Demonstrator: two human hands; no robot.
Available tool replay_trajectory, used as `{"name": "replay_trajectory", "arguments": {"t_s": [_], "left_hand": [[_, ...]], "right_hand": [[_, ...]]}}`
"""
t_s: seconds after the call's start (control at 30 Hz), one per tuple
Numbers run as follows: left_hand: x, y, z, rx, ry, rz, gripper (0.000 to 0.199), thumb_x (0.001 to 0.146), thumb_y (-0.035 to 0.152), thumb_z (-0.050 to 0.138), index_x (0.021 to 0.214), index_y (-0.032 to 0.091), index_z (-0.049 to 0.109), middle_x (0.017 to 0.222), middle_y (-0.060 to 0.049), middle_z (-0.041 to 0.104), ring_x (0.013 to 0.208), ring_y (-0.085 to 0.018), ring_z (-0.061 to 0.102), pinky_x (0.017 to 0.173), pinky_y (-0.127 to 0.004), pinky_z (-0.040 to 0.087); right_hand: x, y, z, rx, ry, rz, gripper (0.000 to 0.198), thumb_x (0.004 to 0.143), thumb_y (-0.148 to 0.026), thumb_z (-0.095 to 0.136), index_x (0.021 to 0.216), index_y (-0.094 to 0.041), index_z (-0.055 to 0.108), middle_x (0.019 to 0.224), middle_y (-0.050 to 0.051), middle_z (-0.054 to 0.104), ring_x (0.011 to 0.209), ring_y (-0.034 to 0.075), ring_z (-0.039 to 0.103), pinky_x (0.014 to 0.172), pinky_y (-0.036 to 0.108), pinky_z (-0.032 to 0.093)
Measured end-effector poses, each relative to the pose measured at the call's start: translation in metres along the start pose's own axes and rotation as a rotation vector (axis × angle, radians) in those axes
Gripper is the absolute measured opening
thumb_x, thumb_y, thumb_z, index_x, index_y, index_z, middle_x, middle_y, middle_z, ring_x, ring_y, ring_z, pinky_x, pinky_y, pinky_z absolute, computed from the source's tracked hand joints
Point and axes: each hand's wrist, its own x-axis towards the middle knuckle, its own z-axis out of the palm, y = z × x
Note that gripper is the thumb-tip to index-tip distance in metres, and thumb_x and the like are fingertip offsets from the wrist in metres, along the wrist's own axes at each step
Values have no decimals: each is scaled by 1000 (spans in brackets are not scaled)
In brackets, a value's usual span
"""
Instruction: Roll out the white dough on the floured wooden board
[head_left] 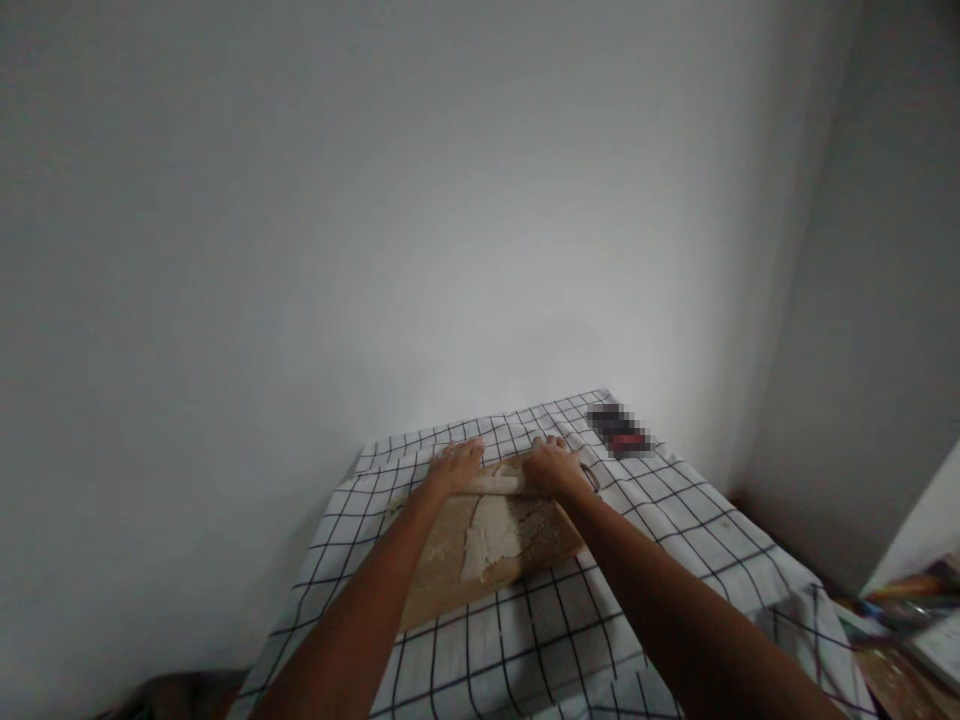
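A light rolling pin (495, 485) lies crosswise over a pale, flattened sheet of dough (491, 540) on a wooden board (442, 565). My left hand (455, 463) covers the pin's left end, fingers pointing forward over it. On the right end, my right hand (551, 468) has its fingers bent over the pin. Both palms hide the pin's ends. Ragged edges and a few cracks show in the dough, and floury smears mark the board around it.
A white cloth with black grid lines (517, 640) covers the table. Toward the far right corner lies a dark, pixelated item with red on it (619, 430). A plain wall (480, 250) rises behind the table. Assorted clutter (907, 630) sits at the lower right.
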Motion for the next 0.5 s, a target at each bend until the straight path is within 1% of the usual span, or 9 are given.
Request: {"name": "replay_trajectory", "arguments": {"t_s": [0.07,0.17,0.23,0.3,0.4,0.5], "left_hand": [[-4,2,-1,-1,-3,-9,55,104,44,25,152,27,46,162,-5,41,148,-27,38,119,-45,32],[-18,5,-2,-22,17,-38,57,103,48,28,154,28,43,159,-6,45,146,-25,42,116,-42,35],[-30,5,-2,-36,39,-44,56,103,48,29,154,28,42,158,-6,47,145,-26,43,116,-41,36],[-43,5,0,-31,60,-40,54,103,45,30,152,29,45,158,-4,47,147,-28,40,116,-44,35],[-61,5,2,19,111,34,46,103,37,34,143,30,56,158,-3,47,148,-32,38,117,-50,34],[-76,8,1,47,162,110,42,99,28,39,134,28,63,155,-5,51,144,-31,43,116,-50,35]], "right_hand": [[1,1,0,-5,-4,7,43,95,-27,42,132,-14,58,137,24,55,131,38,48,99,62,42],[-4,-1,-1,-14,15,4,43,94,-31,44,131,-14,59,137,24,55,130,38,48,98,60,43],[-11,-4,-2,-21,36,-9,42,95,-34,43,128,-14,61,136,23,57,130,38,48,99,59,43],[-20,-8,-3,-32,49,-26,42,97,-36,40,124,-14,63,135,22,59,130,37,47,101,59,41],[-29,-10,-2,-49,51,-63,43,100,-38,36,123,-15,64,140,20,57,133,36,45,103,59,38],[-28,-6,-1,-64,42,-131,41,101,-38,35,121,-17,65,138,18,58,132,33,46,103,55,39]]}}
